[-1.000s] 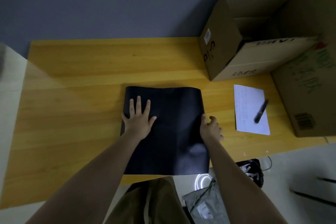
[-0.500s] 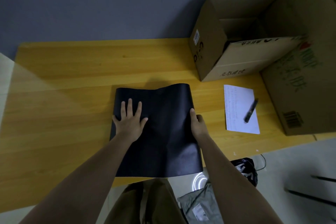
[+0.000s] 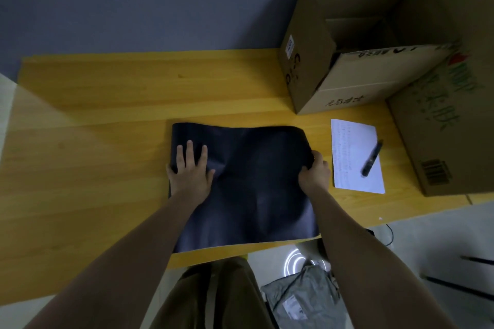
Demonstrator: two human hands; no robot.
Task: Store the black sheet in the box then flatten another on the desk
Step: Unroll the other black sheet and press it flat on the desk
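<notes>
Black sheet [image 3: 251, 184] overhangs desk [image 3: 107, 141] edge; right hand [image 3: 314, 172] grips its side.

A black sheet [image 3: 248, 187] lies on a yellow wood-grain desk [image 3: 107, 120] before a grey-blue wall [image 3: 133, 0], with brown cardboard boxes [image 3: 328, 72] printed in black, green and red, a white paper [image 3: 352, 157] and a black pen [image 3: 372, 157].

Box interior [image 3: 355, 35] mostly hidden
</notes>
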